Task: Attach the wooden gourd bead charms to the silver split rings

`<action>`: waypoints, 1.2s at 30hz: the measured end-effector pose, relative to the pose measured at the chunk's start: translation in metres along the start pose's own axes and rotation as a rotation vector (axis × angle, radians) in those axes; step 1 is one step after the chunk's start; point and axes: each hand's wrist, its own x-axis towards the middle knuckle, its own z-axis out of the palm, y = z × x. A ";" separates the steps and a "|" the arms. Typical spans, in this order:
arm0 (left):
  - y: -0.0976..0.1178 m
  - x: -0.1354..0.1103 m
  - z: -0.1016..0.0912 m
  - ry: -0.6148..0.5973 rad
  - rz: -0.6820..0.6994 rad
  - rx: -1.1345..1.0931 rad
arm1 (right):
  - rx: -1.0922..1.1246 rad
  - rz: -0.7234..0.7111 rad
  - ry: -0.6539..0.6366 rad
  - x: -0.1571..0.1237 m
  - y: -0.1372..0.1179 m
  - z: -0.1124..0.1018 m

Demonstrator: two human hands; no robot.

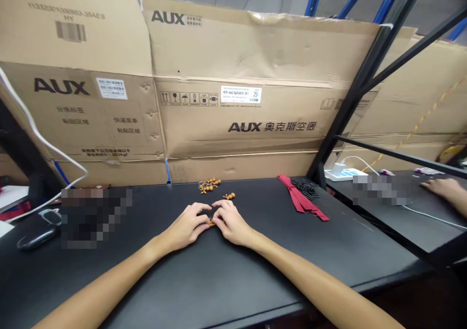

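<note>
We are observing one small golden-brown piece (211, 223), apparently of the same colour as the beaded charms nearby; fingers are hiding most of it, so we are not resolving its full shape. It is sitting low over the black tabletop (219, 280), directly between the fingertips of the left hand (187, 226) and the right hand (231, 223).

Grip: both hands are pinching the piece, thumbs and fingertips closing in from either side; the remaining fingers are curving above it and nearly meeting.

Position of the rest: just beyond the right hand's fingers, a gourd-bead charm (229, 196) is lying on the tabletop. Farther back, toward the cardboard panel (237, 167), a cluster of gourd-bead charms (209, 186) is lying. Well to the right, red strips (297, 196) are overlapping beside a bundle of black cords (307, 189).

Count: we are recording two hands, one pinched piece, one lone charm, one cluster and one cord bundle. Charms within the cluster and the red strips are overlapping too closely for us to number.
</note>
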 end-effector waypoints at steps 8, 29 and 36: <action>-0.001 0.000 0.000 -0.029 -0.018 0.036 | -0.145 0.094 0.076 0.002 0.032 -0.004; -0.005 0.000 0.004 0.050 -0.133 0.191 | -0.129 0.058 0.133 0.001 0.032 -0.018; -0.015 -0.002 0.008 0.081 -0.232 0.222 | -0.201 0.124 0.095 0.003 0.047 -0.013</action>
